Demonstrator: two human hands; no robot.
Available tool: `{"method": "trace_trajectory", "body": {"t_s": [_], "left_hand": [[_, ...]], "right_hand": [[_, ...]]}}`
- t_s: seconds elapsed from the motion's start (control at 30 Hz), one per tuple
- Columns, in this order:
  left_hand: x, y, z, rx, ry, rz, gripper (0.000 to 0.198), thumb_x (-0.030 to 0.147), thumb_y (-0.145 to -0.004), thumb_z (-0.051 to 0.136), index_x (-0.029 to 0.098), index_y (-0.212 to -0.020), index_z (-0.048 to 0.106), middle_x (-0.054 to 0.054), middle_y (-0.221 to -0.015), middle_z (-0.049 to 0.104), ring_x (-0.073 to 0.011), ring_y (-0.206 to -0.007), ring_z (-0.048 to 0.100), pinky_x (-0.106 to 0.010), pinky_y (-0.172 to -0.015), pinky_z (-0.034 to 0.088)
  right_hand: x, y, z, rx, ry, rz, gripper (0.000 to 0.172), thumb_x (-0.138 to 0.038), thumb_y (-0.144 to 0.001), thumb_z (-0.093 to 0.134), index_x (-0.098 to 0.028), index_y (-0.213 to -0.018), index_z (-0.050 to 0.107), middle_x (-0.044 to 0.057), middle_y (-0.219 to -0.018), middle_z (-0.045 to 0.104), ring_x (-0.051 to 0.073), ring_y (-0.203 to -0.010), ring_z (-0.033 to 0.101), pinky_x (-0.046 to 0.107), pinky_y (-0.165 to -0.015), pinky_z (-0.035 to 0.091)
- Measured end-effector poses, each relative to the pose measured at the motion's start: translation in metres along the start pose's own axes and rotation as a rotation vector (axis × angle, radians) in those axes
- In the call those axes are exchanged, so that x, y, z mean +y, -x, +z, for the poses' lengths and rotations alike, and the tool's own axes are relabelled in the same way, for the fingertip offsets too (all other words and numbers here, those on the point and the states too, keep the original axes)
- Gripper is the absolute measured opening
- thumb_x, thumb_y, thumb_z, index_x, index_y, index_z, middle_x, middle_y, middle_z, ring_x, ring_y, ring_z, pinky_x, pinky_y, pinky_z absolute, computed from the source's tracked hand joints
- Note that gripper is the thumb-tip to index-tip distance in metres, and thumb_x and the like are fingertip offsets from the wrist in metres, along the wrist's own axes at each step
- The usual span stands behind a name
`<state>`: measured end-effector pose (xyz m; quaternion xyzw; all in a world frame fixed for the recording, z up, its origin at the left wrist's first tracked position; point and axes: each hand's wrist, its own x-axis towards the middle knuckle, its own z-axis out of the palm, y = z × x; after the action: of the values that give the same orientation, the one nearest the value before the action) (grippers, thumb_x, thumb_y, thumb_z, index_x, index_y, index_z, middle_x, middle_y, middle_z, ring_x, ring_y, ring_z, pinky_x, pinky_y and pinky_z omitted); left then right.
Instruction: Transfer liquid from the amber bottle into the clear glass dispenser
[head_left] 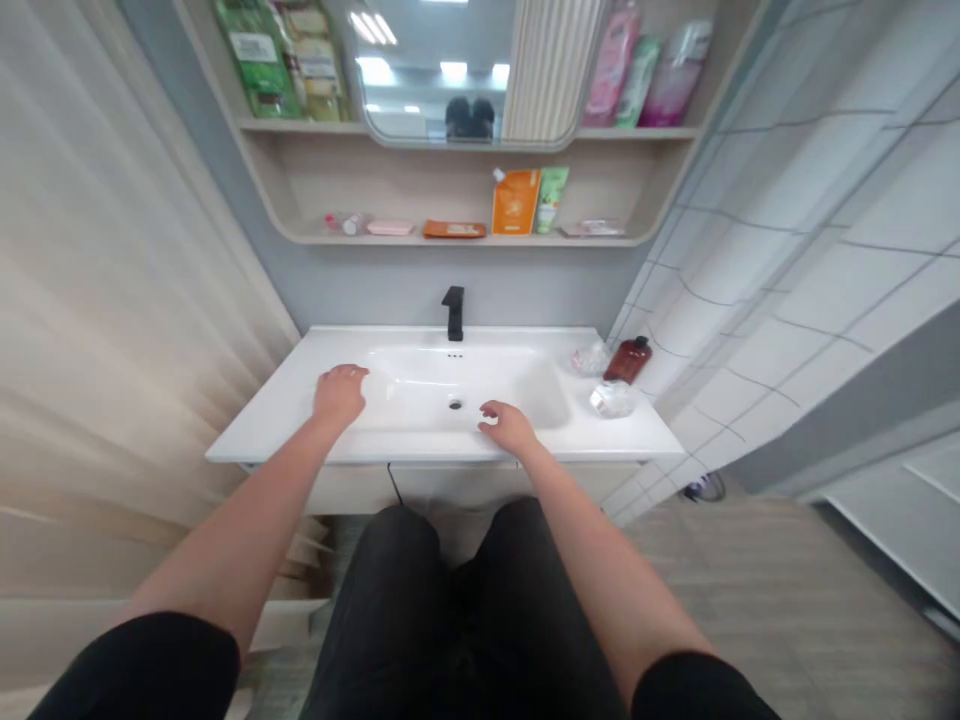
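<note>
A white sink (405, 447) with a wide rectangular basin spreads out below me. My left hand (341, 393) is over the left rim of the basin, its fingers loosely bent with the thumb apart; I see nothing in it. Above the basin's front right part is my right hand (510, 428), thumb and fingers curved with a gap between them and nothing held. A dark drain hole (455, 404) shows between the two hands. Behind it rises a black faucet (454, 312) with no visible water.
On the counter's right end, a brown bottle (628, 359) leans near two clear items (613, 399). Above, a mirror cabinet (300, 239) holds bottles, an orange pouch (515, 201) and a green tube (551, 198). A curtain (150, 250) hangs left; white tiles (757, 330) line the right.
</note>
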<state>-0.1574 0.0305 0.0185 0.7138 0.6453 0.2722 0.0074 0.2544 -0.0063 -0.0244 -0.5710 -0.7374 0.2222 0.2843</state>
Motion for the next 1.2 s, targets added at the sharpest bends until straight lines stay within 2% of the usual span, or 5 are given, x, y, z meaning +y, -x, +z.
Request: {"method": "trace_trajectory", "body": {"t_s": [0.17,0.37,0.5,0.8,1.2], "left_hand": [[-0.076,-0.005,-0.037,-0.203,-0.312,-0.134,0.045,0.025,-0.092,0.061,0.020,-0.135,0.074,-0.020,-0.158,0.064,-0.0451,-0.141,0.057,-0.071,-0.120,0.041],[-0.087,-0.003,-0.038,-0.343,-0.477,-0.071,0.048,0.022,-0.096,0.049,0.018,-0.136,0.076,-0.024,-0.148,0.071,-0.0459,-0.128,0.069,-0.062,-0.110,0.050],[-0.054,0.004,-0.027,-0.229,-0.370,0.018,0.043,0.024,-0.096,0.052,0.016,-0.130,0.078,-0.026,-0.133,0.076,-0.0475,-0.123,0.073,-0.066,-0.117,0.046],[0.114,0.045,0.074,-0.123,0.523,0.102,0.034,0.040,-0.094,0.067,0.031,-0.125,0.075,-0.006,-0.129,0.082,-0.0296,-0.106,0.078,-0.045,-0.103,0.059],[0.104,0.026,0.087,-0.098,1.038,-0.238,0.051,0.062,-0.079,0.079,0.024,-0.104,0.057,-0.006,-0.104,0.078,-0.0259,-0.099,0.081,-0.040,-0.093,0.058]], "right_hand": [[-0.001,-0.001,-0.003,-0.009,0.009,0.033,0.028,-0.022,-0.091,0.079,-0.027,-0.118,0.083,0.007,-0.119,0.086,0.030,-0.110,0.081,0.042,-0.104,0.062],[-0.003,0.001,-0.004,0.012,0.000,0.036,0.027,-0.022,-0.089,0.081,-0.029,-0.115,0.084,0.006,-0.118,0.086,0.029,-0.113,0.080,0.040,-0.105,0.061],[-0.002,0.000,-0.005,0.016,-0.020,0.041,0.024,-0.021,-0.090,0.079,-0.027,-0.113,0.083,0.007,-0.118,0.086,0.029,-0.113,0.081,0.041,-0.105,0.061],[0.000,0.001,-0.003,0.087,-0.139,0.069,0.021,-0.021,-0.090,0.075,-0.026,-0.109,0.080,0.006,-0.114,0.085,0.027,-0.111,0.081,0.042,-0.107,0.061],[0.075,0.070,-0.078,1.004,-0.182,0.236,0.044,-0.046,-0.086,0.066,-0.023,-0.123,0.063,0.012,-0.117,0.069,0.032,-0.110,0.068,0.053,-0.105,0.059]]}}
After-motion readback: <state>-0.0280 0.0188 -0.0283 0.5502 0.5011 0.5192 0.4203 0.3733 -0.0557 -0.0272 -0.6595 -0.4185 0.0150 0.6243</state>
